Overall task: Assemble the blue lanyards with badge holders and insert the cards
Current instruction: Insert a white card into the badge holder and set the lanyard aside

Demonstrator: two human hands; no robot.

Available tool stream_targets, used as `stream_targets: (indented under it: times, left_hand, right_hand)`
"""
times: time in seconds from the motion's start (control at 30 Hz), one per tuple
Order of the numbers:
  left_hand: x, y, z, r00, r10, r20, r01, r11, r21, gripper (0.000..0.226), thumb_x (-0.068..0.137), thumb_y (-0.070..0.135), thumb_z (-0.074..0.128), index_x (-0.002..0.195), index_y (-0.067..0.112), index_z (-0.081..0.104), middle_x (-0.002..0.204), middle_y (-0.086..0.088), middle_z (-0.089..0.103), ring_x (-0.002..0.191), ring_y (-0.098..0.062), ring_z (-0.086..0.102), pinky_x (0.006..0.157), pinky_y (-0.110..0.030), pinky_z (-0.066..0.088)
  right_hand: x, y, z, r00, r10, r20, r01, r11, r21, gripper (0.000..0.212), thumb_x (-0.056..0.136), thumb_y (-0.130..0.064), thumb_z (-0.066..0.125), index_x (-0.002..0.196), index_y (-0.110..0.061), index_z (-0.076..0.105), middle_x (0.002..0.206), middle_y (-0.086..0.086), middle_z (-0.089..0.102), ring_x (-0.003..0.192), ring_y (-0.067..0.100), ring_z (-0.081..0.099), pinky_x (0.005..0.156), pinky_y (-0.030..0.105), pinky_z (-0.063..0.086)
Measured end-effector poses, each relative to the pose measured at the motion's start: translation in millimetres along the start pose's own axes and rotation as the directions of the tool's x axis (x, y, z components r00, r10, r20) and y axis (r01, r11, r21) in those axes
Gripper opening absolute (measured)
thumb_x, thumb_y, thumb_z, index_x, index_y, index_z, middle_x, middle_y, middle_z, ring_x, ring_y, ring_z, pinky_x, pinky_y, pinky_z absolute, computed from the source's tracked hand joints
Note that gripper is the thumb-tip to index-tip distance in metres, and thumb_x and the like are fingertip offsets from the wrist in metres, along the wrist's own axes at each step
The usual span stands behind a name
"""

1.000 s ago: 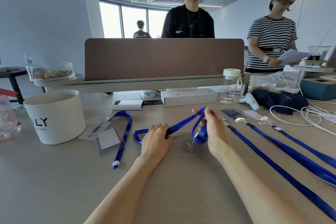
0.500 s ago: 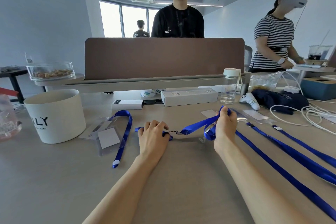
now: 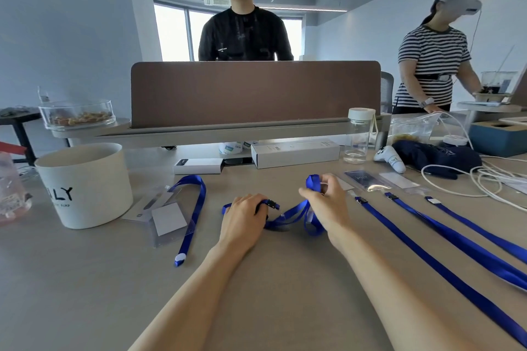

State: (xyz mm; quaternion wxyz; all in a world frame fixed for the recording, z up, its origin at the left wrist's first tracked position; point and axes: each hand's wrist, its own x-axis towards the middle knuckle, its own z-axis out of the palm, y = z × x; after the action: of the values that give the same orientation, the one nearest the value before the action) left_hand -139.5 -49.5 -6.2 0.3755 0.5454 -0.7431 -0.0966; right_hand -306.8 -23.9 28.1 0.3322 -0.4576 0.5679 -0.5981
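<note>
My left hand [image 3: 243,218] lies on the table and holds the black clip end [image 3: 271,204] of a blue lanyard [image 3: 288,216]. My right hand [image 3: 325,205] grips the gathered loops of the same lanyard, with a fold sticking up above its fingers. Another blue lanyard [image 3: 194,208] lies to the left, over clear badge holders [image 3: 159,216] with a white card. Three more lanyards [image 3: 427,253] stretch along the table to the right. Clear badge holders with cards [image 3: 368,181] lie just beyond their ends.
A white round tub [image 3: 85,185] stands at the left. White boxes [image 3: 293,152], a clear bottle [image 3: 359,139], a white controller [image 3: 392,158], a dark cloth bundle [image 3: 436,155] and white cables [image 3: 484,177] line the back. Behind the brown divider [image 3: 253,91] stand two people.
My right hand has come back towards my left, and the strap that was stretched between them now sags in loops. The left hand has stayed in place on the clip end.
</note>
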Motion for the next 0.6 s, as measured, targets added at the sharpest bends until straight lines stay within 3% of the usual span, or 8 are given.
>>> stream_targets:
  times: [0.13, 0.23, 0.3, 0.37, 0.43, 0.5, 0.53, 0.6]
  left_hand:
    - [1.9, -0.8, -5.0, 0.984, -0.177, 0.0, 0.172, 0.955, -0.242, 0.027, 0.097, 0.014, 0.039, 0.097, 0.019, 0.066, 0.081, -0.002, 0.066, 0.079, -0.025, 0.063, 0.067, -0.035, 0.049]
    - [3.1, 0.0, -7.7, 0.964, -0.264, -0.032, 0.237, 0.91, -0.34, 0.027, 0.099, 0.014, 0.038, 0.096, 0.013, 0.064, 0.091, -0.008, 0.069, 0.079, -0.023, 0.062, 0.065, -0.029, 0.044]
    - [4.8, -2.9, -7.2, 0.953, -0.296, -0.071, 0.251, 0.895, -0.369, 0.027, 0.099, 0.015, 0.037, 0.096, 0.013, 0.063, 0.093, -0.007, 0.067, 0.088, -0.027, 0.061, 0.073, -0.033, 0.047]
    - [5.9, -7.4, -5.3, 0.939, -0.315, -0.136, 0.273, 0.926, -0.261, 0.026, 0.099, 0.018, 0.037, 0.102, 0.015, 0.062, 0.107, -0.005, 0.061, 0.112, -0.031, 0.05, 0.092, -0.041, 0.042]
    - [3.4, -9.7, -3.9, 0.931, -0.312, -0.191, 0.321, 0.947, 0.016, 0.028, 0.098, 0.025, 0.038, 0.116, 0.021, 0.059, 0.135, -0.006, 0.044, 0.134, -0.03, 0.025, 0.109, -0.045, 0.022]
    - [-2.9, -11.4, -0.6, 0.954, -0.268, -0.135, 0.297, 0.905, 0.304, 0.033, 0.097, 0.032, 0.039, 0.126, 0.025, 0.051, 0.152, -0.009, 0.023, 0.143, -0.032, 0.005, 0.114, -0.048, 0.008]
    - [-5.9, -13.3, 2.8, 0.964, -0.252, -0.08, 0.263, 0.878, 0.401, 0.036, 0.097, 0.036, 0.037, 0.13, 0.025, 0.047, 0.154, -0.01, 0.019, 0.144, -0.035, 0.002, 0.114, -0.05, 0.007]
    - [-8.2, -17.7, 7.7, 0.969, -0.248, 0.022, 0.21, 0.859, 0.467, 0.039, 0.098, 0.039, 0.033, 0.132, 0.024, 0.046, 0.15, -0.01, 0.029, 0.142, -0.036, 0.015, 0.114, -0.052, 0.011]
  right_hand:
    - [-0.1, 4.9, 0.6, 0.998, -0.029, 0.061, 0.041, 0.98, -0.194, 0.019, 0.088, -0.011, 0.06, 0.104, -0.016, 0.052, 0.087, 0.003, 0.057, 0.07, 0.014, 0.05, 0.058, 0.022, 0.04]
    - [1.3, 7.9, -1.1, 0.998, -0.036, 0.053, 0.048, 0.968, -0.247, 0.013, 0.089, -0.009, 0.054, 0.099, -0.015, 0.051, 0.083, 0.003, 0.053, 0.064, 0.014, 0.045, 0.055, 0.024, 0.036]
    - [2.2, 7.8, -1.9, 0.999, -0.045, 0.021, 0.049, 0.965, -0.259, 0.011, 0.09, -0.009, 0.049, 0.099, -0.015, 0.05, 0.079, 0.003, 0.05, 0.06, 0.015, 0.042, 0.053, 0.025, 0.034]
    - [2.7, 6.9, -3.3, 0.997, -0.07, -0.019, 0.063, 0.963, -0.262, 0.011, 0.092, -0.008, 0.045, 0.101, -0.013, 0.049, 0.078, 0.003, 0.049, 0.059, 0.015, 0.041, 0.052, 0.025, 0.033]
    - [2.8, 6.1, -4.6, 0.995, -0.093, -0.04, 0.08, 0.966, -0.248, 0.014, 0.092, -0.007, 0.043, 0.104, -0.012, 0.049, 0.078, 0.004, 0.048, 0.059, 0.015, 0.04, 0.051, 0.024, 0.032]
    - [2.7, 5.9, -4.8, 0.995, -0.097, -0.039, 0.085, 0.966, -0.245, 0.014, 0.092, -0.006, 0.043, 0.105, -0.009, 0.049, 0.078, 0.005, 0.047, 0.058, 0.014, 0.039, 0.05, 0.023, 0.031]
    - [2.3, 5.9, -4.4, 0.995, -0.095, -0.03, 0.084, 0.964, -0.252, 0.014, 0.092, -0.006, 0.043, 0.104, -0.008, 0.049, 0.078, 0.005, 0.046, 0.058, 0.014, 0.038, 0.049, 0.023, 0.031]
    - [1.3, 6.1, -2.8, 0.996, -0.084, -0.01, 0.078, 0.959, -0.273, 0.011, 0.091, -0.006, 0.043, 0.101, -0.009, 0.048, 0.078, 0.004, 0.047, 0.057, 0.014, 0.039, 0.049, 0.022, 0.03]
